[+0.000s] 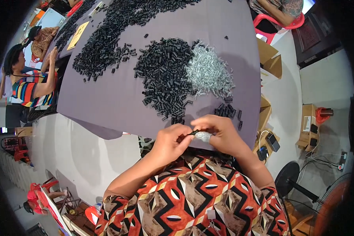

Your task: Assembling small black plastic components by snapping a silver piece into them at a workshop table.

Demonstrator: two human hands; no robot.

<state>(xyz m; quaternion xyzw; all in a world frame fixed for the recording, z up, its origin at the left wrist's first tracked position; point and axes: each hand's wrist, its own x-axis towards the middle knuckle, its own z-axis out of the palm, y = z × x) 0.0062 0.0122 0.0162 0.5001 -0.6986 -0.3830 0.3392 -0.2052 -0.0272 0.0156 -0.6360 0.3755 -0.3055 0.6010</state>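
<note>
My left hand pinches a small black cylindrical piece at the near edge of the table. Close against it, my right hand is curled around a clump of small silver metal pieces; its fingertips meet the black piece. Just beyond my hands spreads a large heap of black cylindrical pieces. A heap of shiny silver pieces adjoins it on the right. Several black pieces lie apart near my right hand; whether silver parts sit in them is too small to tell.
A purple-grey cloth covers the table. More black pieces stretch toward the far end, beside a yellow card. Co-workers sit at the left and far right. Cardboard boxes and a fan stand to the right.
</note>
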